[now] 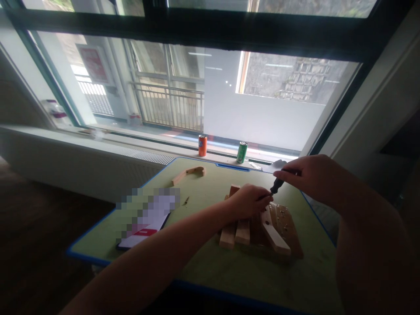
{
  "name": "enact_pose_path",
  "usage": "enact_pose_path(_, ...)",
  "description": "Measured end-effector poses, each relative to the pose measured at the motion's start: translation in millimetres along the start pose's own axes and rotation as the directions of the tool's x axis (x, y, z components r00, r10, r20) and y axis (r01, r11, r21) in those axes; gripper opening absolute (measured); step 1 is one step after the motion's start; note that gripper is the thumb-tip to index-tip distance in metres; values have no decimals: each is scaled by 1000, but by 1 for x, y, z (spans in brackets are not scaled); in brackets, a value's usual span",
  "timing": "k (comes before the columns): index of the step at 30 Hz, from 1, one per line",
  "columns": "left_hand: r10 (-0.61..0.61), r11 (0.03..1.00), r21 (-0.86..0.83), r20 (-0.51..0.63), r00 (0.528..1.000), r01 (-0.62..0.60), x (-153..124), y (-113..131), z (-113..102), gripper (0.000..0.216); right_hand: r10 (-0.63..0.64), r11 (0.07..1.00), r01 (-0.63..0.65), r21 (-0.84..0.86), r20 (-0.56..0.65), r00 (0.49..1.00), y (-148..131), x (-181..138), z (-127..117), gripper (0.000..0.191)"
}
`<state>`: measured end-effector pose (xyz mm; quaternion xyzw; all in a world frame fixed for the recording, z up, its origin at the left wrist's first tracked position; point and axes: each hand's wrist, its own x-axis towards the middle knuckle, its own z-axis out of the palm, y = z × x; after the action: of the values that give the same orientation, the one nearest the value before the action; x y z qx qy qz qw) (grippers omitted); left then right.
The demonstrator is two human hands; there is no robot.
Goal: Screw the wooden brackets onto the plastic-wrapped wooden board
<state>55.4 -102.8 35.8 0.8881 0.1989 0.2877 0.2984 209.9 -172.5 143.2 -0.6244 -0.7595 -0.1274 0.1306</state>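
Observation:
My left hand (247, 201) rests, fingers curled, on a stack of light wooden pieces (256, 229) lying on the green table (210, 262). It seems to pinch something small at the tip of a screwdriver. My right hand (311, 177) is closed round the black handle of that screwdriver (276, 186), which slants down toward the left hand's fingers. A clear bag with small metal parts (284, 221) lies on the right side of the wooden pieces.
A curved wooden piece (189, 173) lies at the table's far side, a small screw (186, 201) nearer. A phone and a blurred sheet (147, 221) sit at the left. An orange can (202, 145) and a green can (242, 152) stand on the windowsill.

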Motion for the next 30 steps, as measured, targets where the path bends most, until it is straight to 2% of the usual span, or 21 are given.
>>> enact_pose_path(4,11,1000,20,6,1000,-12,0,-2,1,31,-49,995,55,79,-75,996,-4,4,3,30)
enact_pose_path(13,-11,999,51,37,999,9,1,-3,1,35,-90,994,91,53,-37,995,-7,5,3,29)
enact_pose_path(20,7,999,49,46,999,-9,1,-2,0,36,-6,1000,6,15,52,999,5,10,5,46)
enact_pose_path(24,-11,999,34,34,999,10,1,1,-1,34,77,993,-70,-92,74,994,14,9,2,56)
enact_pose_path(30,5,997,76,6,1000,-6,1,-1,0,31,110,983,-98,-158,71,991,7,7,2,66)
